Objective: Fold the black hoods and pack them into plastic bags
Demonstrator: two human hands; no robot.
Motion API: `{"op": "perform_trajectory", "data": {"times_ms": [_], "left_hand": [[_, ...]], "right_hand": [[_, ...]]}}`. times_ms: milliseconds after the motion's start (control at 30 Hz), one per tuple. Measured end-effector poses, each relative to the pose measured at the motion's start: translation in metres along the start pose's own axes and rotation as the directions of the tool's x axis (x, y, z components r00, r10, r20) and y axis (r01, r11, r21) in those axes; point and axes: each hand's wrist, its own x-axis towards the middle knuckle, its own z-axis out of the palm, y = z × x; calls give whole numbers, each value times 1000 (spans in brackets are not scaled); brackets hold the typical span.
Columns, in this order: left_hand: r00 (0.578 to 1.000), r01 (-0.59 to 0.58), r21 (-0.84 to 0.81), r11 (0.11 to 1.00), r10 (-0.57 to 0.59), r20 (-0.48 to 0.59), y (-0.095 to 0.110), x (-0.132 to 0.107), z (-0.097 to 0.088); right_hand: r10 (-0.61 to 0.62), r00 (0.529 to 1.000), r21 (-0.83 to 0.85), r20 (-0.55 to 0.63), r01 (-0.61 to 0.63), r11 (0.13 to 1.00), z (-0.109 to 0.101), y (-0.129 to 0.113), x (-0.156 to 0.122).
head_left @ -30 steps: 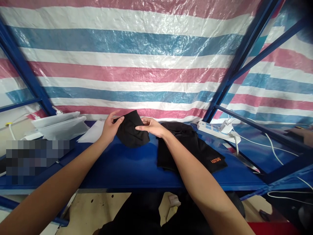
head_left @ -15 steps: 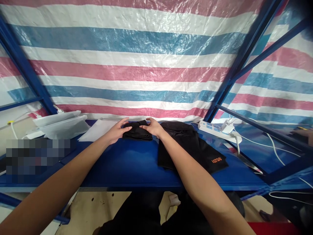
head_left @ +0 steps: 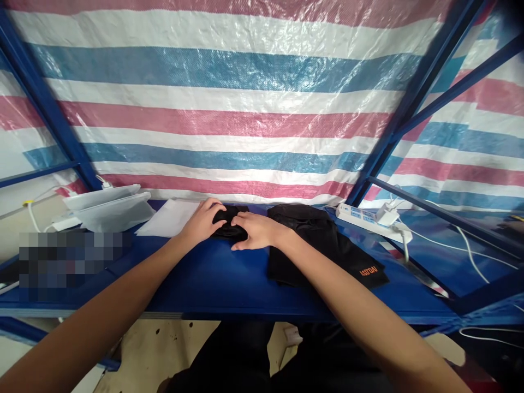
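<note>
A small folded black garment (head_left: pixel 230 222) lies on the blue tabletop between my two hands, partly covered by them. My left hand (head_left: pixel 203 221) grips its left side with bent fingers, thumb toward the middle. At its right side is my right hand (head_left: pixel 257 230), its fingers on the cloth and its thumb spread lower, near the tabletop. Close by on the right, black shorts (head_left: pixel 303 240) with orange lettering lie spread out, partly behind my right forearm.
White paper or plastic sheets (head_left: pixel 166 218) lie left of my hands. Translucent bags (head_left: pixel 112 210) stand farther left, near a blurred patch. A white power strip (head_left: pixel 368 221) with plugs and cables sits at the right. Blue frame posts (head_left: pixel 409 109) and a striped tarp (head_left: pixel 229 120) enclose the back.
My right hand has come down and left over the garment, its thumb now lower. The garment looks more compact and more covered. The whole view has shifted slightly.
</note>
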Motion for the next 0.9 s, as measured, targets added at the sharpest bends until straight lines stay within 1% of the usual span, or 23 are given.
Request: {"op": "perform_trajectory", "data": {"times_ms": [67, 133, 167, 233, 300, 367, 433, 500, 533, 600, 633, 667, 700, 767, 833, 900], "left_hand": [[983, -142, -45, 989, 146, 110, 4, 0, -4], [951, -215, -105, 971, 233, 206, 10, -1, -7], [939, -226, -127, 966, 251, 237, 13, -2, -9], [928, -220, -142, 965, 252, 276, 18, -3, -10], [925, -200, -123, 972, 229, 304, 22, -5, -10], [934, -175, -96, 980, 196, 298, 26, -7, -7], [944, -174, -79, 982, 189, 269, 28, -8, -4], [946, -210, -61, 976, 219, 240, 28, -8, 1], [945, -233, -49, 971, 238, 225, 27, -8, 4], [945, -267, -19, 964, 265, 190, 24, -6, 8], [945, -277, -9, 961, 274, 176, 21, -5, 11], [947, -281, -6, 960, 278, 163, 19, -4, 12], [948, -281, -11, 960, 280, 152, 16, -3, 14], [950, -276, -52, 960, 281, 138, 12, 0, 15], [955, -260, -103, 960, 271, 123, 9, 2, 15], [959, -244, -143, 959, 261, 109, 8, 4, 14]], "right_hand": [[-41, 999, -73, -21, 40, 997, 6, 3, -9], [-47, 998, -129, -43, 41, 991, 11, 7, -15], [-37, 998, -152, -49, 29, 988, 12, 9, -17], [-6, 998, -183, -64, -6, 983, 13, 12, -19], [21, 993, -151, -112, -38, 988, 14, 15, -18], [75, 978, -18, -196, -80, 997, 15, 22, -17], [188, 950, 196, -248, -141, 971, 17, 32, -16], [293, 929, 417, -227, -179, 891, 21, 45, -16], [323, 924, 507, -203, -183, 842, 22, 50, -16], [337, 923, 620, -188, -154, 769, 25, 58, -17], [328, 922, 637, -206, -128, 760, 25, 59, -18], [311, 919, 624, -240, -99, 775, 25, 58, -19], [280, 918, 582, -282, -68, 810, 24, 56, -21], [170, 919, 434, -356, 1, 901, 20, 47, -27], [43, 928, 269, -370, 63, 961, 15, 39, -32], [-39, 938, 153, -344, 97, 983, 11, 34, -36]]}}
